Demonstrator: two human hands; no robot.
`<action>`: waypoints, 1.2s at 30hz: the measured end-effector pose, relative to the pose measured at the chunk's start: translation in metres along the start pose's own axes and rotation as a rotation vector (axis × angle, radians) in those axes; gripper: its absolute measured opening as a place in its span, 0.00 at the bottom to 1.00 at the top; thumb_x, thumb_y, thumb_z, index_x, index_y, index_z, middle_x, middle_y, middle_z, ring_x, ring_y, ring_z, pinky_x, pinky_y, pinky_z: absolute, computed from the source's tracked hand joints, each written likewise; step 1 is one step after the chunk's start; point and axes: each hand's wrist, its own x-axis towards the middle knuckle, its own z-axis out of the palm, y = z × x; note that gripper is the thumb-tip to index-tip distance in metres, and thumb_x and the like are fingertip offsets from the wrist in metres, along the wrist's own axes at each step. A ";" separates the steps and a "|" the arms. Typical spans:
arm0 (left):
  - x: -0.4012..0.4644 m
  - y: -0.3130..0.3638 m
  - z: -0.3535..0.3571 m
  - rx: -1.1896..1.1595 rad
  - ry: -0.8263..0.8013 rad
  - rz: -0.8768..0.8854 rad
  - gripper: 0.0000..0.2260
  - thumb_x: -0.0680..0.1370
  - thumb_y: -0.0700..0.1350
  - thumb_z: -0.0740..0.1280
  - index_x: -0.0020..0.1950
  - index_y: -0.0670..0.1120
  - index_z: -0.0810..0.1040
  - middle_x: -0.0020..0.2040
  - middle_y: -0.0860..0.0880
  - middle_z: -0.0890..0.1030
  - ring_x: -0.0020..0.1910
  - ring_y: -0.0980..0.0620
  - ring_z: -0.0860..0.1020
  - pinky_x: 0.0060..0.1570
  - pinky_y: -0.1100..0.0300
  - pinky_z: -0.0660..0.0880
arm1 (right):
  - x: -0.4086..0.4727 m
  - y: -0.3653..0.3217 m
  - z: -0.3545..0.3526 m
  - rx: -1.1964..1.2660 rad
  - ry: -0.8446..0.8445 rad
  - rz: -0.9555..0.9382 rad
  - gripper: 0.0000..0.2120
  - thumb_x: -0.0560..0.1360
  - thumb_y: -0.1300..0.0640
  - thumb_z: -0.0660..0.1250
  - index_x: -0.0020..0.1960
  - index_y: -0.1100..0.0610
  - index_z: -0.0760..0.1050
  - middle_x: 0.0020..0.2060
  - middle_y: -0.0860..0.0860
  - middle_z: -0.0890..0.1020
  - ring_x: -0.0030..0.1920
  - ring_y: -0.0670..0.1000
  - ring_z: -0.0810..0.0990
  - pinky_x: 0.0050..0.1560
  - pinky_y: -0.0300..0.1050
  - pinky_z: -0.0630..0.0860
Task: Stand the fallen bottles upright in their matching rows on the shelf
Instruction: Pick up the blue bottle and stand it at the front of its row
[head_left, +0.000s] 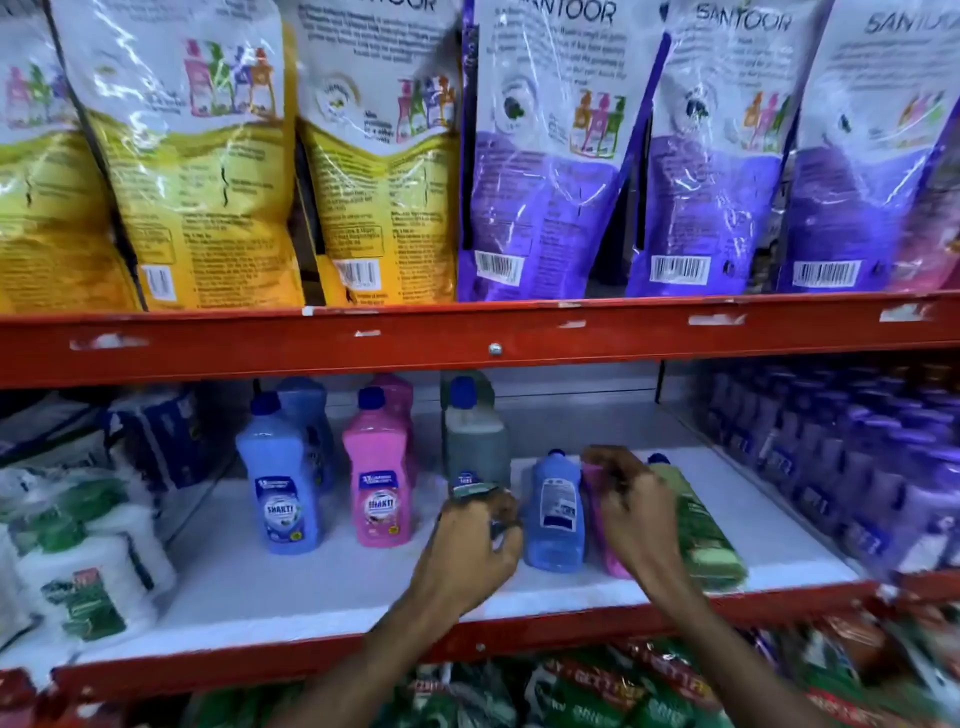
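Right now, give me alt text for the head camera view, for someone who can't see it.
Two bare hands reach onto a white shelf: the left hand grips a grey-green bottle, the right hand rests on a fallen pink bottle lying between a fallen blue bottle and a fallen green bottle. Upright blue and pink bottles stand to the left.

Person, head-camera view: two bare forearms entering from the lower edge. Left hand (470, 545) and right hand (631, 512) ungloved; no sleeves within view. Fingers partly blurred, so nail and knuckle detail is unclear.
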 end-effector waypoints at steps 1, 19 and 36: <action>0.005 -0.002 0.011 -0.070 -0.059 -0.088 0.06 0.72 0.45 0.64 0.41 0.48 0.80 0.37 0.50 0.81 0.35 0.52 0.74 0.39 0.63 0.67 | 0.003 0.006 0.008 0.048 -0.058 0.141 0.15 0.73 0.68 0.61 0.53 0.57 0.81 0.45 0.53 0.85 0.43 0.50 0.82 0.45 0.31 0.75; 0.037 0.007 0.068 -0.173 -0.146 -0.460 0.09 0.75 0.45 0.67 0.46 0.39 0.81 0.47 0.38 0.85 0.43 0.41 0.80 0.37 0.57 0.69 | 0.012 0.021 0.042 0.221 -0.320 0.684 0.12 0.73 0.66 0.58 0.53 0.62 0.76 0.50 0.65 0.81 0.48 0.62 0.81 0.42 0.50 0.73; -0.068 -0.058 -0.075 -0.528 0.076 -0.318 0.20 0.72 0.28 0.69 0.61 0.42 0.77 0.55 0.46 0.84 0.54 0.55 0.81 0.55 0.63 0.79 | -0.076 -0.080 0.060 0.692 -0.391 0.352 0.17 0.74 0.66 0.68 0.61 0.54 0.75 0.53 0.48 0.84 0.50 0.45 0.83 0.51 0.45 0.81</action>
